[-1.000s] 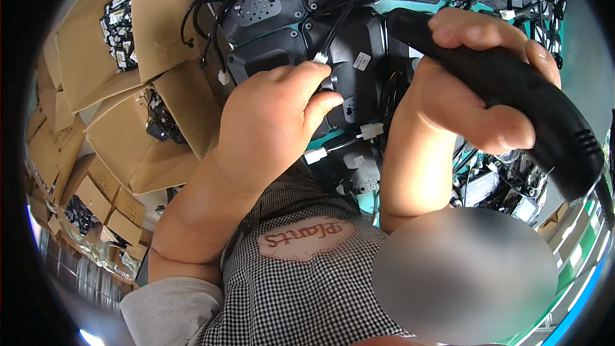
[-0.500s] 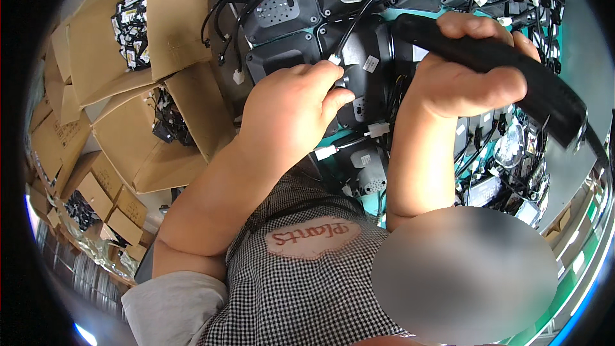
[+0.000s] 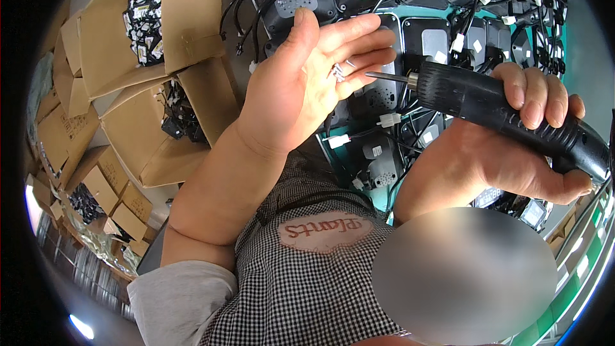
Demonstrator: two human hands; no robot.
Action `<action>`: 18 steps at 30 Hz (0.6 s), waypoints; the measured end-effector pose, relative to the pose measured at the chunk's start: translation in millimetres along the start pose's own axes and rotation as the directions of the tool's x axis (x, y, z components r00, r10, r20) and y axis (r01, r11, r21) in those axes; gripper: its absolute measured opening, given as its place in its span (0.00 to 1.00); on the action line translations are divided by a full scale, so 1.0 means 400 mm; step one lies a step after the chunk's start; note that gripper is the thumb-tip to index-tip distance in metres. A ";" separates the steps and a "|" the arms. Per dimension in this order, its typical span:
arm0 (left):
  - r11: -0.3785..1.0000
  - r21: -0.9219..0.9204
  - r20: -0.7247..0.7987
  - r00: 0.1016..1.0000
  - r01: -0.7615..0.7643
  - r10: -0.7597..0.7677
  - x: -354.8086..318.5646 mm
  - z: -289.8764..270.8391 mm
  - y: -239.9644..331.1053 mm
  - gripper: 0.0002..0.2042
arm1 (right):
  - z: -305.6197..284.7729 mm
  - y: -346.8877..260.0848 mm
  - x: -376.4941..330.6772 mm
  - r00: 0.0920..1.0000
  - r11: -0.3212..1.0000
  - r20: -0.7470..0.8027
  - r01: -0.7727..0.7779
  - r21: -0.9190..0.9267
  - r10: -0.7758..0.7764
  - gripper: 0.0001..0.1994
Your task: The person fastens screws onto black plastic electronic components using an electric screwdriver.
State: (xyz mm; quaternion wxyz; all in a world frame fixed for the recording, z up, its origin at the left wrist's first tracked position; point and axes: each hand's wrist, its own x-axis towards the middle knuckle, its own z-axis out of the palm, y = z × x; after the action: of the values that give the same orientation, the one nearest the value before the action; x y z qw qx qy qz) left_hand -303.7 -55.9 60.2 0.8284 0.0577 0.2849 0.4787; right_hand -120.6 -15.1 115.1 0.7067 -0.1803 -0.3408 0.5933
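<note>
Screws (image 3: 337, 73) are lying in my left hand (image 3: 307, 83), fingers apart, palm up. I'm gripping the screwdriver (image 3: 493, 106) in my right hand (image 3: 512, 147), its bit touching the screws, above black units (image 3: 384, 154).

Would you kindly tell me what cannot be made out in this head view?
- Small screws on the left hand: too small to count.
- Electric screwdriver in the right hand: rear end cut off by the picture's rim.
- Black housings: partly hidden behind both hands.
- Cardboard box contents: too small to identify.
</note>
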 end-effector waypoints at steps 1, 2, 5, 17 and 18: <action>1.000 0.000 -0.001 1.000 0.001 -0.001 -0.001 0.000 0.000 0.35 | 0.004 0.004 -0.002 1.000 0.999 -0.007 0.000 -0.035 -0.001 0.29; 0.999 0.033 0.028 1.000 -0.003 0.002 -0.002 -0.002 -0.002 0.36 | 0.007 0.006 -0.004 1.000 0.998 -0.014 0.000 -0.070 -0.001 0.29; 0.987 0.156 0.078 0.997 -0.038 0.026 -0.004 -0.006 -0.009 0.37 | 0.009 0.021 -0.009 1.000 0.997 -0.022 -0.004 -0.078 0.003 0.29; 0.944 0.322 -0.028 0.998 0.067 -0.061 -0.016 -0.039 -0.011 0.15 | -0.006 0.012 -0.012 0.997 0.994 -0.074 0.007 -0.112 -0.015 0.29; 0.948 0.282 -0.043 0.989 0.148 -0.142 -0.015 -0.043 -0.009 0.10 | -0.008 0.006 -0.012 0.997 0.993 -0.077 0.009 -0.122 -0.018 0.28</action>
State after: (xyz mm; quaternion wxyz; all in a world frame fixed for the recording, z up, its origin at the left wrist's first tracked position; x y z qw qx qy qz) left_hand -312.3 -65.6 47.1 0.8411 0.1498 0.3636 0.3712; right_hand -120.5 -18.7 110.0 0.7111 -0.2438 -0.3495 0.5592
